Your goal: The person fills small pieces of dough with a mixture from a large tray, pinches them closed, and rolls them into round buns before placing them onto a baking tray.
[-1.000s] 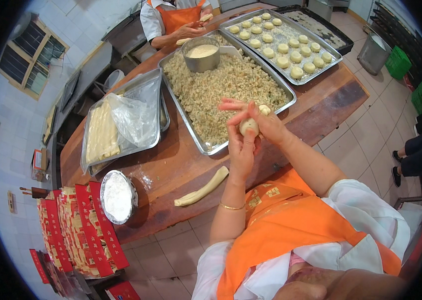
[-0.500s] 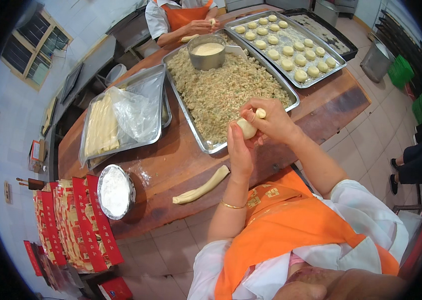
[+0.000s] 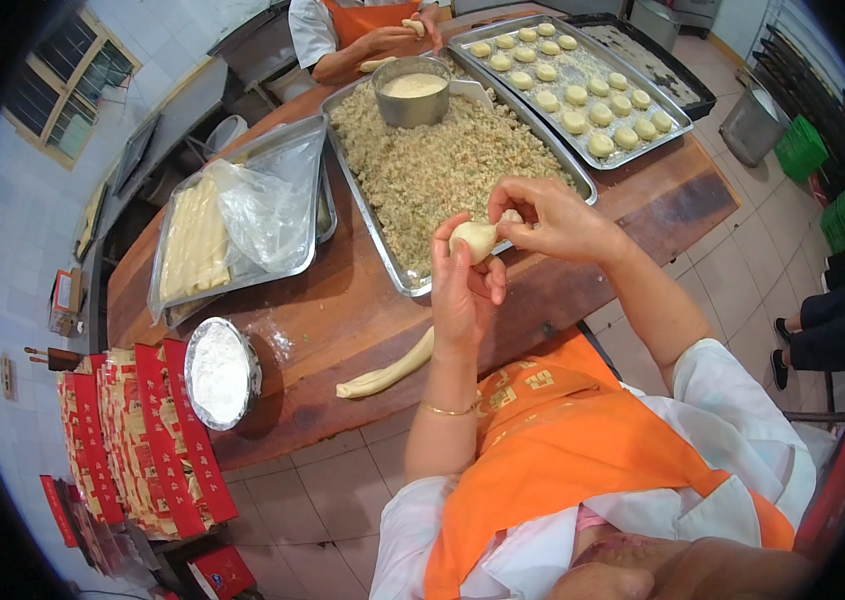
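Observation:
In front of the large filling tray, my left hand (image 3: 463,285) cups a pale, smooth dough ball (image 3: 473,238) between thumb and fingers. My right hand (image 3: 555,222) has its fingertips pinched on a small piece of dough (image 3: 510,217) at the ball's right side. Whether that piece is still joined to the ball cannot be made out. Below my left hand, a twisted strip of dough (image 3: 388,371) lies on the wooden table, partly hidden by my wrist. Crumbly filling (image 3: 473,165) fills the metal tray (image 3: 405,284) beyond my hands.
A metal pot (image 3: 413,105) stands in the filling. At the far right a tray (image 3: 643,152) holds several round dough pieces. To the left are a plastic-covered tray of dough strips (image 3: 193,240) and a bowl of flour (image 3: 220,372). Across the table, a co-worker's hands (image 3: 405,38) hold dough.
My hands have turned the ball and drawn slightly apart. The right fingers have moved from wrapping its top to pinching the small piece at its side. The view has shifted a little.

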Demonstrator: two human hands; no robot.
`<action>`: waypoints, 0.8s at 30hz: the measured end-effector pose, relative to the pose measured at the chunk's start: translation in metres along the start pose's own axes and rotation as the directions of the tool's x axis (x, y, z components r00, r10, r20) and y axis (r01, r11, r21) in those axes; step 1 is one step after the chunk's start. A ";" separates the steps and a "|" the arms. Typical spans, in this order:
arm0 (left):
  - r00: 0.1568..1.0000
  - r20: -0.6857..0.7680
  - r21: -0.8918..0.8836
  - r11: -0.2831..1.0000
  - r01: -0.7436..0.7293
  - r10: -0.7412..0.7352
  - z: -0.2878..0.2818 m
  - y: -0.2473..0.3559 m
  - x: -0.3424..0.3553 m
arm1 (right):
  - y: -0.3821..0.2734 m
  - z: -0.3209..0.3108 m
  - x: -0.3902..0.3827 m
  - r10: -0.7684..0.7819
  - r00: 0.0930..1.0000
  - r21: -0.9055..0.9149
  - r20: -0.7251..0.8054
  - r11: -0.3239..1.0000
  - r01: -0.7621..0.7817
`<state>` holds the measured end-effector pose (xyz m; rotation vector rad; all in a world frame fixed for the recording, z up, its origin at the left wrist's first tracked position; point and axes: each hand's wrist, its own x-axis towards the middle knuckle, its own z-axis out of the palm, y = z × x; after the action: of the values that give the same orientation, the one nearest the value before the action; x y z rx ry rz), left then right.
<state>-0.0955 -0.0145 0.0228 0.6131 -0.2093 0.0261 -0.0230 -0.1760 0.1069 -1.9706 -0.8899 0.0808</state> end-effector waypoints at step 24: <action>0.974 -0.188 0.349 0.918 0.188 -0.128 -0.004 0.001 -0.008 | -0.017 0.007 -0.016 -0.142 0.974 -0.160 0.178 0.972 0.171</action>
<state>-0.1025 -0.0113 0.0190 0.9943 0.0062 -0.0436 -0.0466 -0.1753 0.1113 -2.0692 -1.1938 0.0775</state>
